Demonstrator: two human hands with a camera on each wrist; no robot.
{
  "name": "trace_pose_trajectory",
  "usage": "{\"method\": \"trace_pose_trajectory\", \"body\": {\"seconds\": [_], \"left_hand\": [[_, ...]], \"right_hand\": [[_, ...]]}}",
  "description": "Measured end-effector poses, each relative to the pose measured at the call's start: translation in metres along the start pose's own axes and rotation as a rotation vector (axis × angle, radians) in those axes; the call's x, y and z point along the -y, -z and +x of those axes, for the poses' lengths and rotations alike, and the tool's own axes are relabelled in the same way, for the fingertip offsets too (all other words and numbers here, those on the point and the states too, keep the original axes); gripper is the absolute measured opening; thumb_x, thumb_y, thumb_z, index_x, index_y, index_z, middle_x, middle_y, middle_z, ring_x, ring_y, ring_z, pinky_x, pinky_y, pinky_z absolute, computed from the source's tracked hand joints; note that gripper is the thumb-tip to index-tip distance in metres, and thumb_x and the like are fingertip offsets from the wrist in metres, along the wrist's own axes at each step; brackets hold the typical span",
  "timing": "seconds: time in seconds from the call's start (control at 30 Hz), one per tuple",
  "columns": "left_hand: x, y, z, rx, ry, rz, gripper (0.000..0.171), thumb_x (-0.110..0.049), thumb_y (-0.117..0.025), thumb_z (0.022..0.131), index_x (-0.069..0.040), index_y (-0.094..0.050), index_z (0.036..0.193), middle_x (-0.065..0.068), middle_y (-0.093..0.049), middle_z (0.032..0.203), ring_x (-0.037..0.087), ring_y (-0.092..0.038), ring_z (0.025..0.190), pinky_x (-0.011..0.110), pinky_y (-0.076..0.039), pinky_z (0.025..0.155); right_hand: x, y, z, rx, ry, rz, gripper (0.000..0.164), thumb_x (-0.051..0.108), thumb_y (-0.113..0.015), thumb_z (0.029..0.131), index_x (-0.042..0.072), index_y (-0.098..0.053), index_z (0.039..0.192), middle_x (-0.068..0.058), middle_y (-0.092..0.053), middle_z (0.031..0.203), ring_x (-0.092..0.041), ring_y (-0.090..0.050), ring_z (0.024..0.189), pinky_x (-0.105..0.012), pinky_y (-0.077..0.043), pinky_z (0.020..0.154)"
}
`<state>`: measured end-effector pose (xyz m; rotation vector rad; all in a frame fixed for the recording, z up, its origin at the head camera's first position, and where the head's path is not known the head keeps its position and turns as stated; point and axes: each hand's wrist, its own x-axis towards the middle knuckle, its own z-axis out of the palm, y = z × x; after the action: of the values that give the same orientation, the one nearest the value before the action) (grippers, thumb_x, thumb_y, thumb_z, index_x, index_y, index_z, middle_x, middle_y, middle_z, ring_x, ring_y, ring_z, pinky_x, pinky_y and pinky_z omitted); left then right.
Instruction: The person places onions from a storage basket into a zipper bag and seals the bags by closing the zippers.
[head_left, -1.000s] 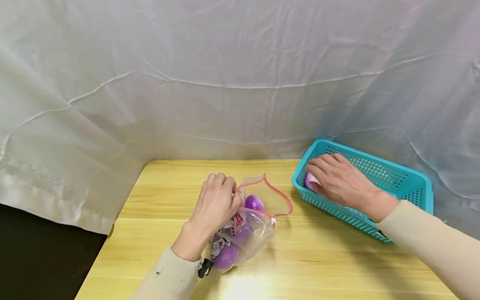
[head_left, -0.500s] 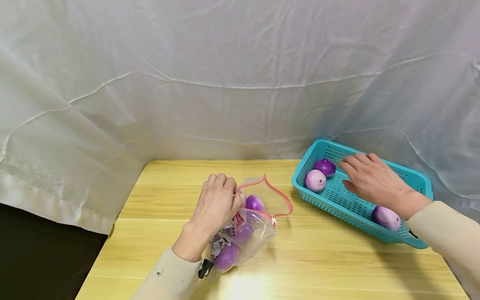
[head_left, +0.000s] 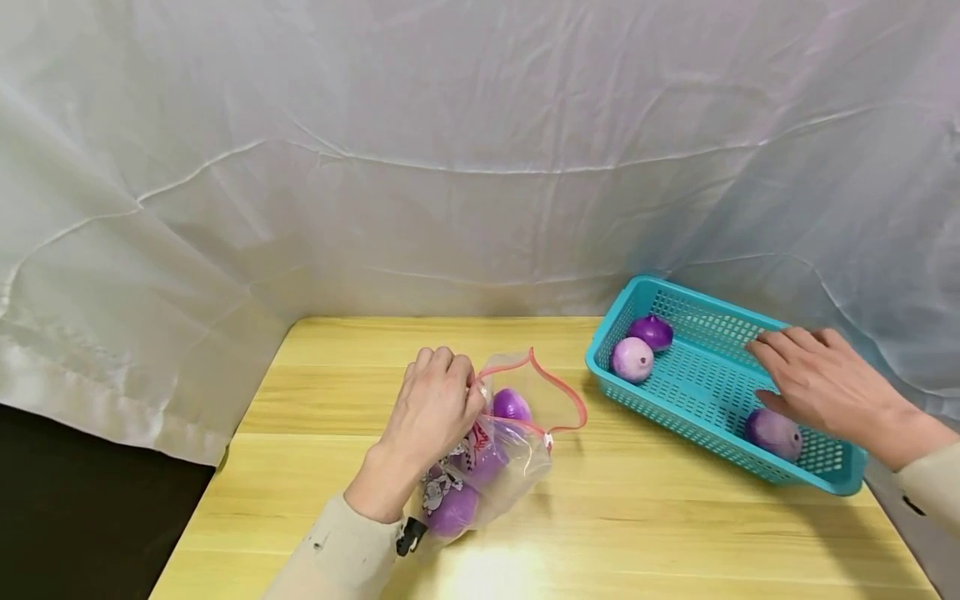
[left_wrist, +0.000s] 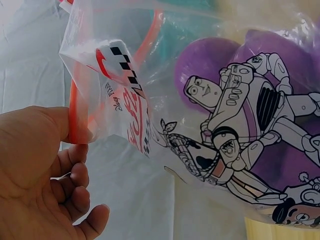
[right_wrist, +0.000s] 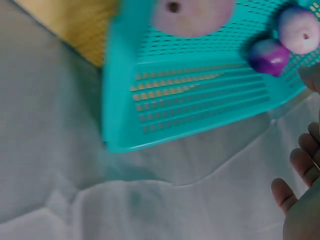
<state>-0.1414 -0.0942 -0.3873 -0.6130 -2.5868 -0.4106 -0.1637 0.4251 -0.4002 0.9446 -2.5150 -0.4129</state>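
Observation:
My left hand [head_left: 431, 408] pinches the red zip edge of a clear printed zip bag [left_wrist: 120, 90] between thumb and forefinger; its other fingers curl loosely. The bag's mouth gapes toward the right. Inside lie several purple onions [head_left: 453, 510], partly hidden by the print and the hand. My right hand [head_left: 832, 387] hovers over the right end of a teal basket [head_left: 697, 375], fingers relaxed and holding nothing. Below its thumb sits a purple-white onion [head_left: 772, 433]. A pale onion [head_left: 632, 360] and a dark purple onion [head_left: 651, 332] lie together at the basket's left end.
The basket stands at the right rear of the wooden table [head_left: 600, 533], angled. A grey-white cloth [head_left: 465, 208] hangs behind the table and down its left side. Beyond the left table edge is a dark area [head_left: 75, 517].
My right hand has left the pale onion at the basket's left end and moved right, to above the other end. The left hand keeps its hold on the bag.

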Motion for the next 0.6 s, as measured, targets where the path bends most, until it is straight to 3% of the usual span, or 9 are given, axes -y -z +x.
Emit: {"method": "trace_pose_trajectory", "body": {"seconds": [0.17, 0.2, 0.23, 0.27, 0.33, 0.4, 0.43, 0.5, 0.6], "left_hand": [[0.001, -0.001, -0.001, 0.003, 0.004, 0.0, 0.012, -0.019, -0.067, 0.092, -0.012, -0.062, 0.083, 0.003, -0.055, 0.082, 0.025, -0.046, 0.078, 0.037, -0.04, 0.071], [0.001, -0.001, -0.002, 0.003, 0.005, -0.001, 0.012, -0.019, -0.067, 0.091, -0.012, -0.062, 0.083, 0.003, -0.055, 0.082, 0.025, -0.046, 0.078, 0.036, -0.04, 0.071], [0.001, -0.001, -0.002, 0.003, 0.006, -0.001, 0.012, -0.019, -0.067, 0.091, -0.012, -0.062, 0.082, 0.003, -0.055, 0.081, 0.025, -0.046, 0.078, 0.036, -0.04, 0.071], [0.001, -0.001, -0.002, 0.003, 0.006, -0.002, 0.012, -0.019, -0.067, 0.091, -0.012, -0.062, 0.082, 0.003, -0.055, 0.081, 0.025, -0.046, 0.078, 0.036, -0.04, 0.071], [0.001, -0.001, -0.002, 0.003, 0.005, -0.002, 0.013, -0.019, -0.068, 0.091, -0.012, -0.062, 0.083, 0.003, -0.055, 0.081, 0.025, -0.045, 0.077, 0.036, -0.04, 0.071], [0.001, -0.001, -0.002, 0.003, 0.004, -0.003, 0.013, -0.019, -0.068, 0.091, -0.012, -0.062, 0.083, 0.002, -0.054, 0.081, 0.025, -0.045, 0.078, 0.036, -0.04, 0.071], [0.001, -0.001, -0.002, 0.003, 0.004, -0.003, 0.013, -0.019, -0.068, 0.091, -0.012, -0.063, 0.083, 0.002, -0.054, 0.081, 0.025, -0.045, 0.078, 0.036, -0.04, 0.071], [0.001, -0.001, -0.002, 0.003, 0.005, -0.004, 0.013, -0.019, -0.068, 0.091, -0.011, -0.063, 0.083, 0.002, -0.054, 0.081, 0.025, -0.045, 0.077, 0.036, -0.04, 0.071], [0.0, -0.001, -0.001, 0.006, 0.008, -0.007, 0.012, -0.019, -0.068, 0.091, -0.011, -0.063, 0.083, 0.002, -0.054, 0.081, 0.025, -0.046, 0.077, 0.036, -0.041, 0.07]], "right_hand": [[-0.003, -0.006, -0.025, 0.104, -0.018, 0.024, 0.11, 0.081, 0.005, 0.09, 0.0, -0.057, 0.131, -0.022, -0.063, 0.125, -0.042, -0.057, 0.112, -0.059, -0.045, 0.079], [-0.002, -0.008, -0.029, 0.122, -0.017, 0.031, 0.106, 0.086, -0.01, 0.091, 0.001, -0.057, 0.132, -0.022, -0.063, 0.127, -0.042, -0.056, 0.114, -0.06, -0.045, 0.081], [-0.002, -0.009, -0.033, 0.142, -0.012, 0.031, 0.101, 0.083, -0.012, 0.093, 0.001, -0.056, 0.133, -0.022, -0.062, 0.128, -0.042, -0.056, 0.115, -0.059, -0.045, 0.082], [-0.001, -0.011, -0.036, 0.163, -0.011, 0.033, 0.097, 0.086, -0.031, 0.093, 0.001, -0.056, 0.133, -0.021, -0.062, 0.128, -0.042, -0.055, 0.116, -0.059, -0.045, 0.083], [0.001, -0.014, -0.041, 0.223, -0.009, 0.027, 0.079, 0.07, -0.064, 0.093, 0.003, -0.054, 0.135, -0.02, -0.061, 0.13, -0.041, -0.054, 0.118, -0.059, -0.046, 0.084], [0.004, -0.017, -0.045, 0.306, -0.016, 0.018, 0.065, 0.036, -0.084, 0.088, 0.004, -0.054, 0.136, -0.02, -0.06, 0.132, -0.041, -0.053, 0.119, -0.059, -0.046, 0.085], [0.005, -0.019, -0.046, 0.344, -0.018, 0.012, 0.059, 0.028, -0.082, 0.09, 0.004, -0.054, 0.136, -0.02, -0.059, 0.132, -0.041, -0.053, 0.119, -0.058, -0.045, 0.084], [0.007, -0.022, -0.049, 0.405, -0.029, -0.001, 0.057, 0.01, -0.084, 0.084, 0.005, -0.056, 0.133, -0.02, -0.059, 0.132, -0.041, -0.053, 0.119, -0.057, -0.045, 0.084], [0.008, -0.026, -0.052, 0.391, -0.027, -0.017, 0.046, 0.004, -0.081, 0.083, 0.005, -0.06, 0.124, -0.02, -0.061, 0.125, -0.04, -0.054, 0.114, -0.053, -0.044, 0.08]]}}
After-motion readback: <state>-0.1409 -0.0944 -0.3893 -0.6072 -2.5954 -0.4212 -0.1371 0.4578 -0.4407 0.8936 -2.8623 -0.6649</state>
